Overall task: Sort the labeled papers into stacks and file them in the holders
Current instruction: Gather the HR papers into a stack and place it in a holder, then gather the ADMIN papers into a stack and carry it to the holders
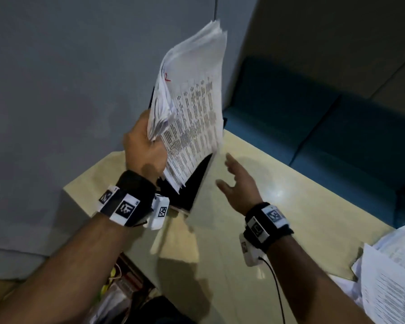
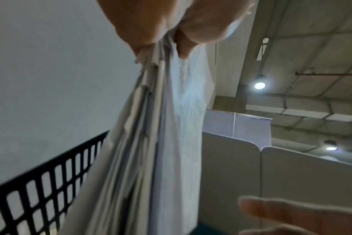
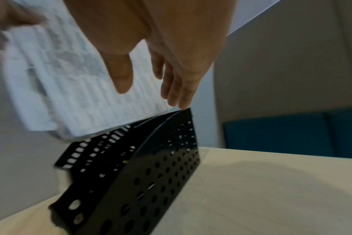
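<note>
Papers: thick stack of printed sheets [image 1: 192,106] held up in the air, tilted, lower edge hanging right over the black holder. Edges are ragged, not squared up, and there's a red mark near the top of one sheet.
Left hand: left hand [image 1: 145,146] is clamped on the stack's lower corner, thumb one side and fingers the other. My guess is it's held low like that so the bottom edge can be steered into a slot.
Right hand: right hand [image 1: 240,183] is empty, fingers spread and relaxed, just beside the stack and not touching it. In the right wrist view its fingertips [image 3: 183,103] sit near the holder's top corner; can't tell if they actually touch. Looks poised to steady the holder or guide the sheets, but that's me guessing.
Holder: black perforated file holder [image 3: 147,174] standing on the table near the wall. Slots look empty as far as I can see, though the stack hides part of them.
Other papers: another pile [image 1: 393,272] lies at the table's right edge, well apart, red writing on it. So sorting seems partly done, filing just starting.
Surface: pale wood-look table [image 1: 290,206], smooth with a bit of glare.
Room: grey wall to the left, teal bench seat [image 1: 325,127] behind the table, light partition panels beyond that. Ceiling lamps show in the left wrist view.
</note>
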